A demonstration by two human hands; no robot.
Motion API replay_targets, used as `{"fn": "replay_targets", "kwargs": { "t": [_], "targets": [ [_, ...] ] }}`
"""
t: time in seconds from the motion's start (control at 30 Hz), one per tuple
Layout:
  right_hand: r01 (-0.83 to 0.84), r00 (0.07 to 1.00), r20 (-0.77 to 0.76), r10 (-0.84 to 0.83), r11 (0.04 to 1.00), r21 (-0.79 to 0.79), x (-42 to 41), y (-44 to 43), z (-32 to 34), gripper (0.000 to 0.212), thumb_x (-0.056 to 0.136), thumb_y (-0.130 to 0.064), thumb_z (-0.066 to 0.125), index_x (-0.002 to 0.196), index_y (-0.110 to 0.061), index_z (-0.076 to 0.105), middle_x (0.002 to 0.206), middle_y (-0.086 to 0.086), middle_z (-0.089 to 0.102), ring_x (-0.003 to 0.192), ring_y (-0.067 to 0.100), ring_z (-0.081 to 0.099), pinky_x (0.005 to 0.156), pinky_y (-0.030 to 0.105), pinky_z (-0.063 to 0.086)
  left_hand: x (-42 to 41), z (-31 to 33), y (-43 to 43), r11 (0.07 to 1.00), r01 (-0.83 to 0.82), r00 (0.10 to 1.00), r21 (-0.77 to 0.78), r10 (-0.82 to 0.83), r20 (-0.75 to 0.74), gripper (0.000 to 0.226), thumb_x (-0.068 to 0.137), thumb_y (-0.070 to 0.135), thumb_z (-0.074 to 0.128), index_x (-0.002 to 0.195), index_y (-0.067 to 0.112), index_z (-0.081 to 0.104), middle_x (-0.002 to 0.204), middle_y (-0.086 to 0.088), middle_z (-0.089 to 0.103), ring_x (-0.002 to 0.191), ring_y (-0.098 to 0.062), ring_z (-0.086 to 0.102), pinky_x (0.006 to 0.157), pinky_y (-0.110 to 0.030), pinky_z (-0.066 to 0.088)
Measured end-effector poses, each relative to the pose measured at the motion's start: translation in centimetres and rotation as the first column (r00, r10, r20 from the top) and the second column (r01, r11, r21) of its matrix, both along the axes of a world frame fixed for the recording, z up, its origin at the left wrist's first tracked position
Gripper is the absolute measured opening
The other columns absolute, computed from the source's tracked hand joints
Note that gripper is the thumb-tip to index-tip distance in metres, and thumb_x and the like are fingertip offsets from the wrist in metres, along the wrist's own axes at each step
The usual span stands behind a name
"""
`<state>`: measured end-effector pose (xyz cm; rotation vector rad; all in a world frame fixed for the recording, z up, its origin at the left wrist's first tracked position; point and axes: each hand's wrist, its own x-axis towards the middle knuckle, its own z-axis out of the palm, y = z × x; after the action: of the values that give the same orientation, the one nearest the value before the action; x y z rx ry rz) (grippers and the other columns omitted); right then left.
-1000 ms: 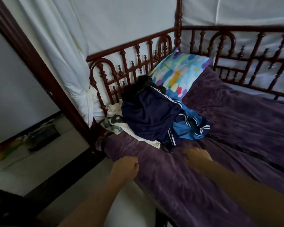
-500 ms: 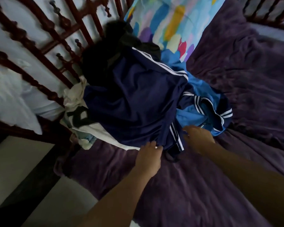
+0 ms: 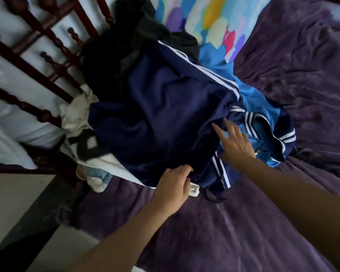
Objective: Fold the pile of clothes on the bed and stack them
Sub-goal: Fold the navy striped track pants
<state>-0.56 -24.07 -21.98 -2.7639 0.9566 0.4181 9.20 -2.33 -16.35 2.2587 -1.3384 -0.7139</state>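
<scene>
**While Heaped at the Rail, Handled by Both Hands**

While stretched in from the near side, held the lower hem of the navy garment [image 3: 161, 122] in the left hand [image 3: 173, 185], fingers curled onto the cloth; could not tell how firm the grip. Rested the right hand [image 3: 235, 142] farther up, fingers straight and spread, touching navy folds at the border with the bright blue garment [image 3: 261, 104]; gripped nothing.

Found the pile of clothes [image 3: 145, 91] unfolded, heaped on the purple blanket [image 3: 243, 222] hard against the dark wooden rail [image 3: 45, 114], far end touching the many-coloured pillow [image 3: 210, 22]. Topped by the white-striped navy piece; behind it, toward the pillow, a black garment [image 3: 124, 44]; at the left, squeezed against the rail, a white garment [image 3: 75, 118] with a dark print; below that, at the blanket's edge, a pale blue-and-white scrap [image 3: 98, 179]. Showed a small white tag [image 3: 193, 190] just beside the left hand, at the navy hem. Could not tell shirt from shorts anywhere in the heap. Blurred along the rail and the white cloth [image 3: 18, 124] behind it.
</scene>
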Motion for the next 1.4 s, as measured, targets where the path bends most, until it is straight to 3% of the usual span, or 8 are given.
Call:
{"fn": "replay_targets", "kwargs": {
  "t": [0.07, 0.2, 0.4, 0.63, 0.97, 1.07, 1.27, 1.4],
  "targets": [
    [-0.036, 0.999, 0.029, 0.037, 0.999, -0.015, 1.2, 1.1, 1.1, 0.101, 0.068, -0.034, 0.078, 0.151, -0.032, 0.020, 0.158, 0.010, 0.014, 0.146, 0.030, 0.012, 0.106, 0.049, 0.029, 0.6, 4.1, 2.3, 0.992, -0.113, 0.981, -0.061, 0.101, -0.167, 0.019, 0.088, 0.006, 0.050, 0.102, 0.013, 0.060, 0.077, 0.010, 0.061, 0.067, -0.009, 0.056, 0.064, -0.018, 0.040],
    [0.089, 0.973, 0.211, -0.097, 0.995, 0.045, 2.7, 2.5, 4.1, 0.046, 0.075, -0.028, 0.070, 0.121, -0.026, 0.062, 0.131, 0.004, 0.056, 0.127, 0.026, 0.046, 0.103, 0.043, 0.027, 3.0, 10.9, 6.2, 0.939, -0.327, 0.917, -0.104, 0.289, -0.277, 0.011, 0.082, 0.013, 0.044, 0.083, 0.020, 0.053, 0.052, 0.008, 0.044, 0.047, -0.007, 0.041, 0.047, -0.022, 0.029],
    [0.148, 0.915, 0.345, -0.210, 0.969, 0.197, 1.6, 6.9, 12.3, 0.028, 0.080, -0.027, 0.069, 0.108, -0.026, 0.066, 0.096, 0.014, 0.071, 0.092, 0.038, 0.064, 0.079, 0.040, 0.045, 6.3, 18.3, 10.8, 0.927, -0.360, 0.920, -0.104, 0.372, 0.123, 0.051, 0.071, 0.073, 0.056, 0.074, 0.022, 0.049, 0.063, 0.008, 0.058, 0.060, -0.007, 0.055, 0.057, -0.031, 0.045],
    [0.228, 0.846, 0.463, -0.263, 0.965, 0.131, -5.3, 11.6, 26.1, 0.038, 0.075, -0.004, 0.059, 0.107, -0.022, 0.067, 0.106, 0.011, 0.069, 0.098, 0.033, 0.063, 0.081, 0.040, 0.050, 8.3, 28.1, 15.8, 0.927, -0.283, 0.939, -0.247, 0.320, 0.126, 0.017, 0.083, 0.031, 0.060, 0.074, 0.020, 0.050, 0.064, -0.002, 0.056, 0.062, -0.019, 0.056, 0.059, -0.038, 0.044],
    [0.367, 0.702, 0.609, -0.368, 0.921, 0.133, -19.3, 16.6, 43.5, 0.038, 0.072, 0.007, 0.056, 0.091, -0.021, 0.072, 0.086, 0.000, 0.066, 0.083, 0.021, 0.063, 0.071, 0.030, 0.053, 5.3, 43.1, 16.4, 0.917, 0.014, 0.948, -0.400, 0.115, 0.296, 0.017, 0.087, 0.004, 0.053, 0.083, 0.005, 0.069, 0.078, -0.018, 0.066, 0.073, -0.030, 0.062, 0.067, -0.040, 0.047],
    [0.342, 0.580, 0.682, -0.447, 0.893, 0.294, -23.4, 17.1, 48.1, 0.026, 0.080, 0.009, 0.058, 0.091, -0.011, 0.072, 0.072, 0.000, 0.065, 0.067, 0.015, 0.061, 0.058, 0.016, 0.046, 2.9, 46.9, 15.7, 0.875, -0.077, 0.986, -0.478, 0.137, 0.093, 0.022, 0.086, 0.009, 0.055, 0.073, 0.018, 0.070, 0.062, -0.008, 0.057, 0.053, -0.012, 0.050, 0.051, -0.025, 0.037],
    [0.132, 0.239, 0.664, -0.709, 0.701, 0.701, -31.7, 19.0, 54.1, 0.012, 0.090, -0.010, 0.055, 0.088, -0.001, 0.064, 0.090, 0.018, 0.060, 0.080, 0.028, 0.057, 0.067, 0.035, 0.047, -4.1, 50.6, 13.9, 0.831, -0.248, 0.921, -0.497, 0.044, -0.387, 0.027, 0.083, 0.015, 0.052, 0.068, 0.019, 0.075, 0.076, -0.004, 0.072, 0.069, -0.019, 0.065, 0.063, -0.027, 0.049],
    [0.086, 0.412, 0.733, -0.541, 0.824, 0.559, -38.0, 21.2, 53.5, 0.044, 0.082, -0.046, 0.066, 0.096, -0.004, 0.069, 0.094, 0.009, 0.073, 0.089, 0.019, 0.069, 0.077, 0.028, 0.056, -7.9, 51.3, 12.5, 0.911, 0.063, 0.842, -0.407, -0.267, -0.468, 0.024, 0.073, 0.039, 0.075, 0.089, 0.021, 0.075, 0.092, -0.007, 0.074, 0.083, -0.023, 0.071, 0.068, -0.027, 0.056]
  ]
}}
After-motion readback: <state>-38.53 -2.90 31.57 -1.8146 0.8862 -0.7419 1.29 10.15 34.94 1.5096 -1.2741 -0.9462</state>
